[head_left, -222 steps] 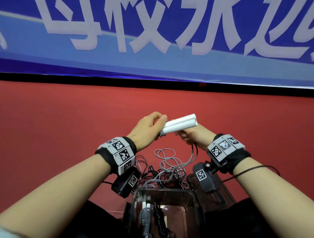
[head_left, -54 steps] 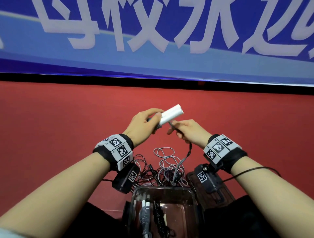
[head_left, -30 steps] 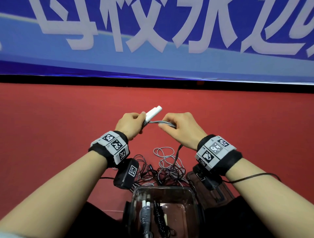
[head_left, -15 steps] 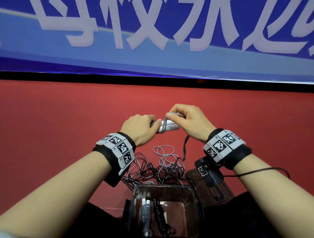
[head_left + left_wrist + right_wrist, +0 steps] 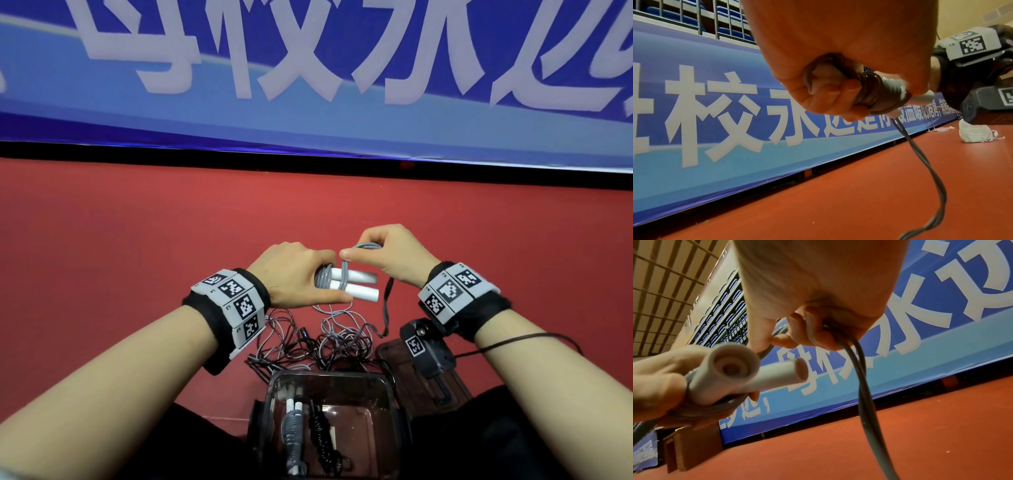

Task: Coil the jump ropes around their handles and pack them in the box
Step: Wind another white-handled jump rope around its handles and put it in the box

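Note:
My left hand (image 5: 298, 274) grips a pair of white jump-rope handles (image 5: 359, 283) (image 5: 731, 378) held side by side, with several turns of grey rope (image 5: 879, 93) wound round their left end. Just above them my right hand (image 5: 383, 253) pinches a loop of the same grey rope (image 5: 368, 246) (image 5: 861, 369), whose slack hangs down to a tangle of ropes (image 5: 329, 342) on the red floor. Near my knees the clear plastic box (image 5: 387, 404) holds a coiled grey-and-white rope (image 5: 293, 431) and a coiled black rope (image 5: 320, 438).
A brown lid or board (image 5: 431, 377) lies right of the box. A blue banner (image 5: 308, 85) runs along the far edge of the red floor (image 5: 137, 240). A white bag (image 5: 976, 133) sits far to the right. Cables trail from the wrist cameras.
The handles have dropped lower and turned to point right. My right hand has carried the rope over the handles in another turn, and more grey turns sit on the handles' left end.

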`<state>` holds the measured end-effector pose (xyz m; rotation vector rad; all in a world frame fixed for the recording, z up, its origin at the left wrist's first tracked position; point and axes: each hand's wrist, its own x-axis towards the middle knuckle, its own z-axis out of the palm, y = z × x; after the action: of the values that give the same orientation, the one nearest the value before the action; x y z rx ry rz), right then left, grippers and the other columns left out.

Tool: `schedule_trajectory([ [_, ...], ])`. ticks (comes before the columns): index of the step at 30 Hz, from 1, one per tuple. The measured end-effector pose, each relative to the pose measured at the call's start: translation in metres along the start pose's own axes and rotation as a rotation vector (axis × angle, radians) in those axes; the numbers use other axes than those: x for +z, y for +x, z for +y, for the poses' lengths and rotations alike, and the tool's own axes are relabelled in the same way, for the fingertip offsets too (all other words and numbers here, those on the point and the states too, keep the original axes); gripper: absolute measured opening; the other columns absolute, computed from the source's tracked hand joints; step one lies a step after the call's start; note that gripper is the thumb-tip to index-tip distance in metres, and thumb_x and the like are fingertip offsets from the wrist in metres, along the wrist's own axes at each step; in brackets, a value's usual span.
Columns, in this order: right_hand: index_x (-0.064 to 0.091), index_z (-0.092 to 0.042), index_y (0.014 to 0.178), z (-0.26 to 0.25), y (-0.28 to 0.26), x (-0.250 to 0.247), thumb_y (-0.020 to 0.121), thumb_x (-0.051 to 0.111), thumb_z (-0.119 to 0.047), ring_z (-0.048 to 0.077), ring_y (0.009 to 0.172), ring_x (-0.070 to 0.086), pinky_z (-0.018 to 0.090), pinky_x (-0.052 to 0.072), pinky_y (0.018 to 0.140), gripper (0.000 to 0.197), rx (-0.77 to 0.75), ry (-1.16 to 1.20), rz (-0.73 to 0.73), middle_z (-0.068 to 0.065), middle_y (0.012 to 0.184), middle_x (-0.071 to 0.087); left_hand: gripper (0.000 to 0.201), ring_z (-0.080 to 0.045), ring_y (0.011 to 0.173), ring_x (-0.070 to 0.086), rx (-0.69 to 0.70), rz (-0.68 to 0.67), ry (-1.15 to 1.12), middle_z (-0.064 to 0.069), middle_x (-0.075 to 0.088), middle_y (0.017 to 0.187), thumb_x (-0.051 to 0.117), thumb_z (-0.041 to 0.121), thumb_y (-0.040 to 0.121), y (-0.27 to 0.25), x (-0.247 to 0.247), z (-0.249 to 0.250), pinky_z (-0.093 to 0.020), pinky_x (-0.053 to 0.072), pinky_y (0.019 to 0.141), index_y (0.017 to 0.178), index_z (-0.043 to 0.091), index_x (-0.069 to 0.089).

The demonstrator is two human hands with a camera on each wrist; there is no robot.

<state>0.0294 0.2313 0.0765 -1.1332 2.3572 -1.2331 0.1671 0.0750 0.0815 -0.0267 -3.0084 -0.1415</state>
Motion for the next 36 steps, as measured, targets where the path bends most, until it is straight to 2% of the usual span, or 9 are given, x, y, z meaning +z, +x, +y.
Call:
schedule_trajectory([
  [5, 0.047, -0.023, 0.052, -0.001, 0.0, -0.001, 0.081, 0.072, -0.045, 0.008, 0.049, 0.031, 0.023, 0.025, 0.051, 0.045, 0.116, 0.111, -0.084, -0.008, 0.051, 0.032, 0.051, -0.016, 0.057, 0.051, 0.028, 0.051, -0.269, 0.001, 0.056, 0.062, 0.045, 0.076, 0.079, -0.005, -0.003, -0.004, -0.034, 0.039, 0.057, 0.092, 0.028, 0.055],
  [9, 0.054, -0.02, 0.065, -0.003, -0.002, 0.003, 0.089, 0.064, -0.034, 0.01, 0.055, 0.044, 0.026, 0.036, 0.058, 0.029, 0.269, 0.667, -0.123, -0.006, 0.057, 0.045, 0.044, -0.021, 0.06, 0.049, 0.015, 0.085, -0.493, -0.002, 0.058, 0.067, 0.047, 0.073, 0.077, -0.005, -0.003, -0.003, -0.038, 0.037, 0.057, 0.094, 0.034, 0.058],
  [12, 0.06, -0.018, 0.074, -0.001, -0.002, 0.009, 0.091, 0.06, -0.035, 0.008, 0.053, 0.048, 0.023, 0.041, 0.058, 0.024, 0.356, 0.791, -0.137, -0.006, 0.059, 0.051, 0.041, -0.022, 0.061, 0.053, -0.026, 0.074, -0.657, -0.004, 0.065, 0.073, 0.055, 0.067, 0.077, -0.005, -0.003, -0.002, -0.04, 0.04, 0.057, 0.098, 0.032, 0.058],
  [16, 0.058, -0.013, 0.09, 0.004, -0.002, 0.02, 0.102, 0.039, -0.017, 0.006, 0.043, 0.028, 0.02, 0.032, 0.048, 0.023, 0.305, 0.673, -0.164, -0.007, 0.054, 0.036, 0.03, -0.005, 0.051, 0.049, -0.092, 0.116, -1.04, 0.003, 0.066, 0.074, 0.064, 0.029, 0.092, -0.005, -0.007, 0.0, -0.012, 0.036, 0.047, 0.119, 0.019, 0.056],
  [20, 0.053, -0.012, 0.071, -0.001, -0.005, 0.034, 0.103, 0.037, -0.026, 0.009, 0.044, 0.025, 0.02, 0.024, 0.041, 0.038, 0.236, 0.413, -0.153, -0.007, 0.049, 0.033, 0.04, -0.001, 0.048, 0.044, -0.084, 0.135, -1.047, 0.002, 0.06, 0.075, 0.059, 0.024, 0.097, -0.005, -0.007, 0.002, -0.009, 0.033, 0.046, 0.136, 0.026, 0.052],
  [23, 0.056, -0.013, 0.069, -0.004, -0.005, 0.037, 0.103, 0.038, -0.031, 0.01, 0.041, 0.023, 0.02, 0.019, 0.041, 0.042, 0.211, 0.342, -0.127, -0.009, 0.045, 0.032, 0.03, -0.002, 0.049, 0.046, -0.123, 0.167, -1.031, 0.008, 0.059, 0.071, 0.055, 0.018, 0.099, -0.004, -0.005, -0.003, -0.008, 0.033, 0.046, 0.128, 0.019, 0.059],
  [28, 0.065, -0.013, 0.088, -0.012, -0.005, 0.038, 0.104, 0.039, -0.033, 0.008, 0.04, 0.025, 0.022, 0.021, 0.043, 0.036, 0.147, 0.343, -0.163, -0.006, 0.052, 0.034, 0.021, 0.0, 0.041, 0.042, -0.228, 0.258, -1.007, 0.007, 0.056, 0.062, 0.053, 0.022, 0.1, -0.002, -0.004, -0.013, -0.01, 0.031, 0.042, 0.117, 0.013, 0.061],
  [32, 0.066, -0.023, 0.112, -0.014, -0.011, 0.037, 0.101, 0.048, -0.025, 0.005, 0.041, 0.031, 0.017, 0.028, 0.043, 0.022, -0.01, 0.147, -0.105, -0.009, 0.053, 0.038, 0.023, -0.002, 0.037, 0.042, -0.327, 0.381, -0.971, 0.003, 0.054, 0.059, 0.054, 0.031, 0.099, 0.005, -0.001, -0.025, -0.016, 0.032, 0.042, 0.113, 0.015, 0.062],
  [36, 0.072, -0.025, 0.106, -0.014, -0.012, 0.033, 0.096, 0.057, -0.03, 0.008, 0.049, 0.039, 0.021, 0.033, 0.05, 0.018, -0.133, -0.02, -0.01, -0.008, 0.055, 0.05, 0.036, -0.008, 0.051, 0.056, -0.427, 0.458, -0.885, 0.008, 0.062, 0.066, 0.054, 0.052, 0.088, 0.008, 0.008, -0.04, -0.028, 0.04, 0.055, 0.111, 0.026, 0.064],
])
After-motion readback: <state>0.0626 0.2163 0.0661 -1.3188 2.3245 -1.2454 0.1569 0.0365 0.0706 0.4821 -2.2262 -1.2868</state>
